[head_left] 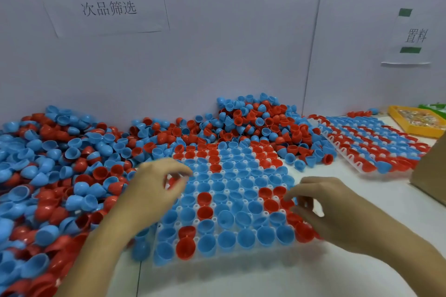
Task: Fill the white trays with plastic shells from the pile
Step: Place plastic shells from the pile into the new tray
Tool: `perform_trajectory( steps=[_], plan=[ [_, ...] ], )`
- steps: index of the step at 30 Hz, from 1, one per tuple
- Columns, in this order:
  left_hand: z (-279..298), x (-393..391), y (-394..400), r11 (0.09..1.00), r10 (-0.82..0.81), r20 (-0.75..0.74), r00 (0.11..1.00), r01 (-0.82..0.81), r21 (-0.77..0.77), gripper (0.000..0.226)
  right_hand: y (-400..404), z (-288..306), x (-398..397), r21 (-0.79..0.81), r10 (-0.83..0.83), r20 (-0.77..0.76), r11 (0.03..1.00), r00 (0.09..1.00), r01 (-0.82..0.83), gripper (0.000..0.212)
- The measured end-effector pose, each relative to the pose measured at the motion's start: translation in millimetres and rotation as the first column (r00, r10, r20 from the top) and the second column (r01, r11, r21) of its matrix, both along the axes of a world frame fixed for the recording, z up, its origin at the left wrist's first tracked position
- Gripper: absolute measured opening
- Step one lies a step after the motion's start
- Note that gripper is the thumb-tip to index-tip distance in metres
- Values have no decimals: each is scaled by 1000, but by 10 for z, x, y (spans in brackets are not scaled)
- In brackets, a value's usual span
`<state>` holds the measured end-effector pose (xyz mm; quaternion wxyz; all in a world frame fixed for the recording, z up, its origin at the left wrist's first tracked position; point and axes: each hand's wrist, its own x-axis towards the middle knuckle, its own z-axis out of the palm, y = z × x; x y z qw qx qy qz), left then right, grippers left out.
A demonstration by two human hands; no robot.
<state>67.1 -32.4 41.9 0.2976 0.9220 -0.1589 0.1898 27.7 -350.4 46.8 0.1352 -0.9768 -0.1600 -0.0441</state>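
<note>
A big pile of red and blue plastic shells (72, 164) covers the table's left side and runs along the back wall. The white tray (241, 257) lies in front of me, its cells holding mostly blue shells with some red ones. My left hand (154, 190) hovers at the tray's left edge, blurred, with a red shell (171, 181) pinched between thumb and curled fingers. My right hand (325, 207) is curled over the tray's right edge, thumb and fingertips around a red shell (287, 203) there.
A second white tray (337, 146) full of shells lies at the right, tilted. Behind it stands a yellow bin (415, 129). A brown cardboard box (429, 176) is at the right edge. White partition walls with paper signs close the back.
</note>
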Motion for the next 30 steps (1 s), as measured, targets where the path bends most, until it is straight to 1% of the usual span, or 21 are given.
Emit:
perform_trajectory(
  steps=[1, 2, 4, 6, 9, 12, 16, 19, 23, 25, 28, 30],
  plan=[
    [16, -59, -139, 993, -104, -49, 993, 106, 52, 16, 103, -9, -17, 43, 38, 28, 998, 999, -40, 19],
    [2, -102, -260, 979, -174, -78, 982, 181, 92, 14, 202, -26, -30, 67, 78, 51, 994, 996, -82, 20],
    [-58, -179, -432, 956, -242, -83, 967, 253, 150, 18, 370, -85, -37, 77, 150, 92, 984, 984, -158, 26],
    [-118, -246, -511, 936, -246, -91, 965, 261, 235, 25, 490, -148, -31, 71, 204, 127, 974, 971, -214, 32],
    [-200, -298, -541, 879, -246, -105, 964, 267, 394, 29, 594, -235, -19, 13, 274, 147, 960, 950, -279, 34],
    [-269, -326, -548, 847, -234, -97, 967, 252, 469, 29, 632, -300, -5, -38, 317, 151, 948, 936, -315, 34],
    [-322, -317, -539, 841, -234, -92, 968, 249, 481, 29, 650, -332, 9, -57, 334, 145, 943, 931, -329, 32],
    [-320, -316, -550, 854, -238, -78, 968, 247, 459, 28, 654, -339, 13, -54, 335, 132, 942, 933, -331, 31],
    [-274, -347, -536, 919, -240, -53, 969, 244, 310, 29, 619, -325, -6, -49, 318, 146, 948, 937, -314, 29],
    [-252, -401, -505, 930, -263, -62, 963, 270, 248, 33, 599, -311, -12, -45, 304, 152, 953, 940, -301, 29],
    [-261, -495, -476, 913, -279, -91, 956, 293, 283, 38, 586, -301, -10, -44, 299, 139, 954, 944, -296, 32],
    [-290, -523, -499, 893, -274, -101, 956, 292, 342, 34, 590, -301, -8, -43, 300, 129, 954, 945, -297, 33]
  ],
)
